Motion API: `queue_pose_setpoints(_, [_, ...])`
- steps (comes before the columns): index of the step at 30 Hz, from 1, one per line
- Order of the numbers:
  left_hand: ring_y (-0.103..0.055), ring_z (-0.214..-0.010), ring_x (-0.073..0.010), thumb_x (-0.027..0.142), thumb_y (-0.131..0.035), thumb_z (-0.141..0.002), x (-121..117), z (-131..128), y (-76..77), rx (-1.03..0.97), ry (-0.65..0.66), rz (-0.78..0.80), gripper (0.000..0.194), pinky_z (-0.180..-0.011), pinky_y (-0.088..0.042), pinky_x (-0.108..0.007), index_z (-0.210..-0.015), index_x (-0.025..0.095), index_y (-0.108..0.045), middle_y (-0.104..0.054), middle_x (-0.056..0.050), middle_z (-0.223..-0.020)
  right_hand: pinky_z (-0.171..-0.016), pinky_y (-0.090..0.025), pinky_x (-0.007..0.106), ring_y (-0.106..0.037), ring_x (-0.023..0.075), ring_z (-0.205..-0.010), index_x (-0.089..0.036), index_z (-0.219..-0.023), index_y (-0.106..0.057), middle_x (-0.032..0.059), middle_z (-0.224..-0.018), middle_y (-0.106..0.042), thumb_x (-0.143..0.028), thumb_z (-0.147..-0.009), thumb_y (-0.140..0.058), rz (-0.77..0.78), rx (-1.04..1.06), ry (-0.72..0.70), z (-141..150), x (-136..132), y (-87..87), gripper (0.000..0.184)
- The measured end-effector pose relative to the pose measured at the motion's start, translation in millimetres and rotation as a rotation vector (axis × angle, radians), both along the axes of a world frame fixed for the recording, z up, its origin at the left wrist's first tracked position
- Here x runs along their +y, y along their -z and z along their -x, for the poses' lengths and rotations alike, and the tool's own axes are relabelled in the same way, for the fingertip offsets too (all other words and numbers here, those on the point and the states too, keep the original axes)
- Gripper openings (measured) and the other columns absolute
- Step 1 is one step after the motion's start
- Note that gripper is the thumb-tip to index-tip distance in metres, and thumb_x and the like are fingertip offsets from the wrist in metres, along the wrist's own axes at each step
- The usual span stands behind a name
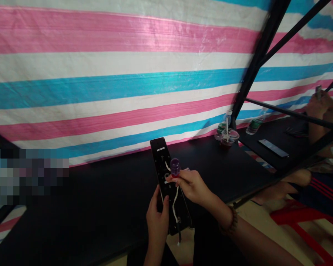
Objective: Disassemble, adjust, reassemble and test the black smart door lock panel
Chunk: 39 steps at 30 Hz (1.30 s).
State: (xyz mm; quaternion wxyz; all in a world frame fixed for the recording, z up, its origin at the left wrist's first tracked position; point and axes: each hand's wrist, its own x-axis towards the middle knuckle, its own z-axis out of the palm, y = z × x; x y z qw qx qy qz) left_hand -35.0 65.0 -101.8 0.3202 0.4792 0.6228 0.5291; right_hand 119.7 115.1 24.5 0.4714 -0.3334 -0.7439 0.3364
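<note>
A long black panel [158, 147] with small fittings and a white label tilts up over the front edge of the table. My left hand [158, 214] grips its left side, thumb on the face and fingers around the edge. My right hand [192, 186] is closed around a screwdriver with a rounded, see-through purple handle [175, 167]; its tip is hidden. The screwdriver is over the middle of the panel. A pale cable [175, 207] runs along the panel, passing behind my right fingers, and ends in a dark section with a small white connector [178, 243] past the lower end.
The black table [100, 207] meets a striped tarp [127, 85]. A lidded plastic cup [229, 137] and bottle [227, 117] stand at its back right, by a black metal frame [249, 70]. Rightward, another person's hands [322, 105] are above a second table, near a red stool [294, 218].
</note>
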Motion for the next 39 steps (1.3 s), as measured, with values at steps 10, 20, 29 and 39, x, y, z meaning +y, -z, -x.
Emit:
queue_pose_setpoints(10, [-0.058, -0.128, -0.0288, 0.045, -0.061, -0.087, -1, -1, -3.7, 0.016, -0.027, -0.005, 0.055, -0.11, -0.044, -0.044, -0.136, 0.022, -0.057, -0.062, -0.011, -0.138, -0.065, -0.052, 0.025, -0.067, 0.0162, -0.069, -0.019, -0.085, -0.07, 0.0029, -0.08, -0.072, -0.032, -0.086, -0.07, 0.052, 0.1, 0.125, 4, 2, 7.5, 0.013])
queue_pose_setpoints(20, [-0.056, -0.13, -0.0277, 0.046, -0.062, -0.088, 0, -1, -0.8, -0.01, -0.01, -0.012, 0.055, -0.112, -0.041, -0.043, -0.137, 0.022, -0.056, -0.06, -0.011, -0.14, -0.068, -0.052, 0.026, -0.064, 0.016, -0.075, -0.019, -0.086, -0.069, 0.0047, -0.084, -0.069, -0.03, -0.09, -0.063, -0.035, 0.09, 0.136, 6, -3, 3.7, 0.013])
queue_pose_setpoints(29, [-0.057, -0.129, -0.0275, 0.046, -0.061, -0.088, -1, -1, -2.1, -0.006, -0.015, -0.008, 0.055, -0.111, -0.041, -0.042, -0.138, 0.021, -0.056, -0.061, -0.011, -0.139, -0.077, -0.054, 0.028, -0.068, 0.0166, -0.08, -0.02, -0.093, -0.067, 0.0057, -0.088, -0.072, -0.027, -0.096, -0.051, 0.012, 0.074, 0.114, 5, -5, 3.4, 0.018])
queue_pose_setpoints(39, [-0.056, -0.13, -0.0275, 0.045, -0.061, -0.088, -1, -1, -0.9, 0.003, -0.015, -0.011, 0.055, -0.112, -0.041, -0.043, -0.138, 0.022, -0.055, -0.06, -0.011, -0.14, -0.079, -0.056, 0.031, -0.071, 0.0194, -0.082, -0.02, -0.088, -0.07, 0.0064, -0.088, -0.075, -0.033, -0.093, -0.059, 0.063, 0.14, 0.122, 6, 0, 10.4, 0.017])
